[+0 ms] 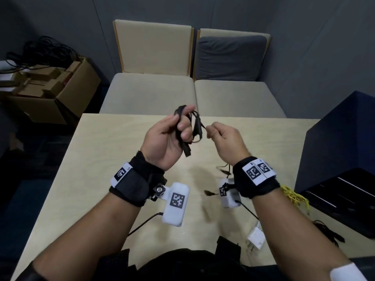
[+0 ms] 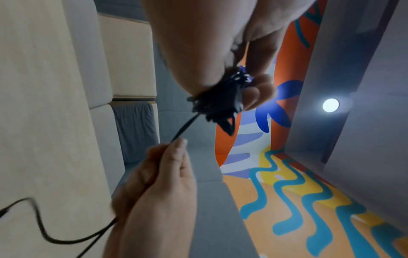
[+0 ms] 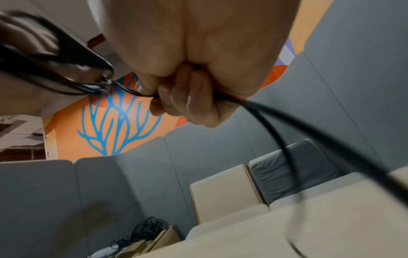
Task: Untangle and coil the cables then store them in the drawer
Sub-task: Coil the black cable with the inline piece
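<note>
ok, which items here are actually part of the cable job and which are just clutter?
In the job:
- black cable, bundle gripped in left hand, free end pinched by right hand
- yellow cable on table
- dark drawer unit

Lying about:
- cardboard box
- white charger
- sofa

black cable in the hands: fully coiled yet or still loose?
Partly coiled. The left hand grips a bundle of the black cable; the right hand pinches a loose strand that trails down to the table.
</note>
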Available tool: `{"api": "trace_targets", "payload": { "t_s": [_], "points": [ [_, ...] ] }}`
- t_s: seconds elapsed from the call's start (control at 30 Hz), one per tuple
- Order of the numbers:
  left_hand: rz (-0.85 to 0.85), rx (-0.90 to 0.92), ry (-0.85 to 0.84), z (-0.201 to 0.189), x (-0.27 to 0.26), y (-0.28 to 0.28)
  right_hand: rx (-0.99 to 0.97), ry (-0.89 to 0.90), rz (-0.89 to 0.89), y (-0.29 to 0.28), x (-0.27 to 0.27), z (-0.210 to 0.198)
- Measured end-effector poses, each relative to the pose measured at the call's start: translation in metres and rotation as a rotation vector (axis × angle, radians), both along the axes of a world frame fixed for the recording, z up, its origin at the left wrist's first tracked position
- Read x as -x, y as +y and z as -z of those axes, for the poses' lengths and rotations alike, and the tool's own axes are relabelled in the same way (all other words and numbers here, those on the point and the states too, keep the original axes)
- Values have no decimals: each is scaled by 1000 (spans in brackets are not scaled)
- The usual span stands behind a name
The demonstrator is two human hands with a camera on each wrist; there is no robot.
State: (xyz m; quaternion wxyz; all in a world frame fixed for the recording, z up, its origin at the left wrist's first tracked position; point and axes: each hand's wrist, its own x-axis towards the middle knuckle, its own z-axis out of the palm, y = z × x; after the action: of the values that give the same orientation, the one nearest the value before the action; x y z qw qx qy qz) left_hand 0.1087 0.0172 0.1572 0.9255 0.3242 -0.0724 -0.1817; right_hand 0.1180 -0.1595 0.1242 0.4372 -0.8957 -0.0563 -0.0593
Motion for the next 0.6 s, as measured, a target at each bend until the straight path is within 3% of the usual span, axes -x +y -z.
{"api": "trace_targets", "payload": {
  "t_s": [0.17, 0.6],
  "points": [
    [-272, 1, 85, 8, -17, 8, -7, 144, -138, 21, 27, 11],
    [-503, -261, -32, 33, -36, 16, 158, 270, -295, 29, 47, 10]
  ]
}}
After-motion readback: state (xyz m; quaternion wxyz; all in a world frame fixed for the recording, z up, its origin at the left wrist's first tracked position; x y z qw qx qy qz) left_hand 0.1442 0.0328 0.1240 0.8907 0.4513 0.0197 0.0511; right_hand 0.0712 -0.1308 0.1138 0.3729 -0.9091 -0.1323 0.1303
